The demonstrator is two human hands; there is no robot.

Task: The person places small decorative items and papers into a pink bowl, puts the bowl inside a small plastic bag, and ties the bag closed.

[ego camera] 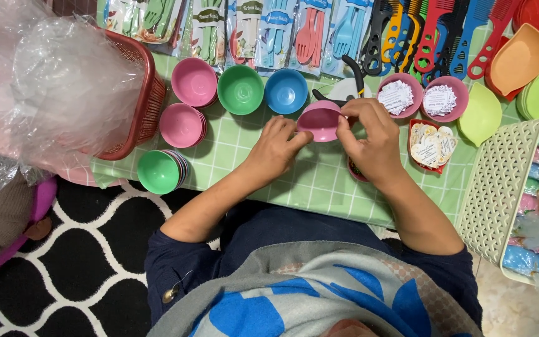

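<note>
While both hands, left hand (276, 146) and right hand (369, 140), pinch one pink bowl (319, 120), stacked bowls (181, 125) beside remain untouched.

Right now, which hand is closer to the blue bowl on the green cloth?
Left. The left hand sits just below the blue bowl; the right hand is farther off to its right, past the pink bowl both hands hold.

Single head view, steeply downward, close over the green-checked table (319, 181).
</note>
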